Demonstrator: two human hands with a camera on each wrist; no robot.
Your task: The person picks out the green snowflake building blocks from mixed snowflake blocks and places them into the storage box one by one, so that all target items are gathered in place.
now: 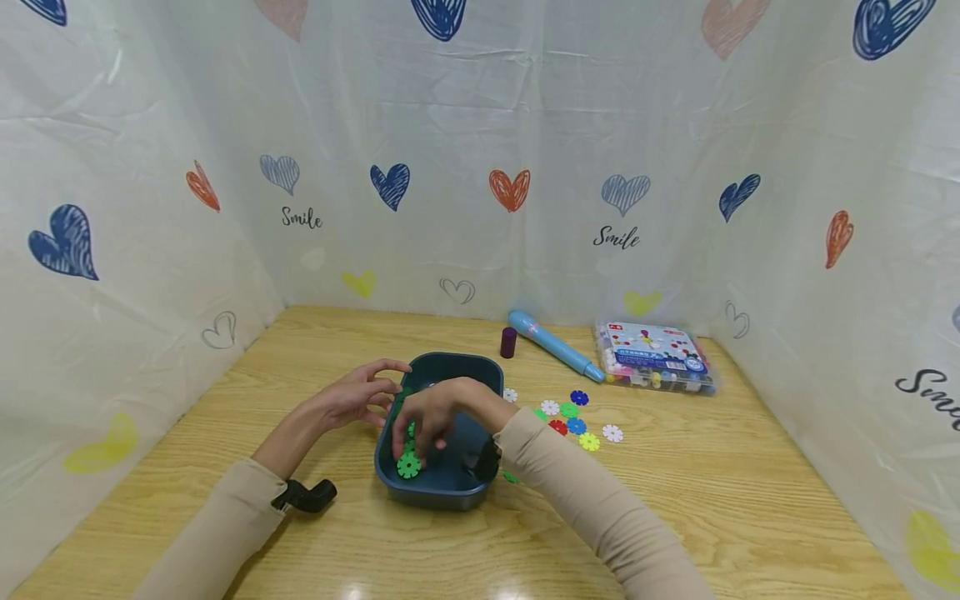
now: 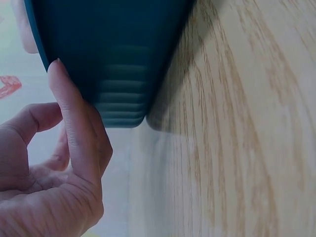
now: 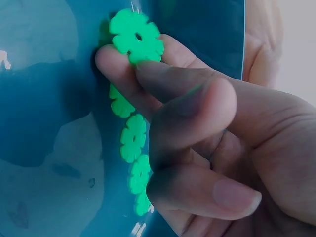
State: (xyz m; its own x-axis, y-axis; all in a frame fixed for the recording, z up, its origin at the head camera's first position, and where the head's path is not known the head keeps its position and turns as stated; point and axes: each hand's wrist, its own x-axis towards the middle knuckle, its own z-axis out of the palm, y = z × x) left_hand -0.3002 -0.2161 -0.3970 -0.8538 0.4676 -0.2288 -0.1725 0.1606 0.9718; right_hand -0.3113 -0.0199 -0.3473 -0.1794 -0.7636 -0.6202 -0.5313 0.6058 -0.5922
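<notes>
A dark blue plastic basin (image 1: 461, 442) stands on the wooden table. My right hand (image 1: 435, 412) reaches down into it and pinches a green snowflake disc (image 3: 126, 32) between thumb and finger. Several more green snowflake discs (image 3: 129, 132) lie in a row along the basin's side, partly hidden behind the fingers. At the basin's left side is my left hand (image 1: 356, 398), its fingers lightly bent. In the left wrist view one fingertip (image 2: 58, 69) touches the basin's outer wall close to the rim.
Loose snowflake discs in several colours, among them a yellow disc (image 1: 589, 442), lie right of the basin. Behind them are a light blue tube (image 1: 558, 346), a dark purple cylinder (image 1: 508, 342) and a clear case (image 1: 656, 357) of small parts. A patterned curtain (image 1: 465, 250) encloses the table.
</notes>
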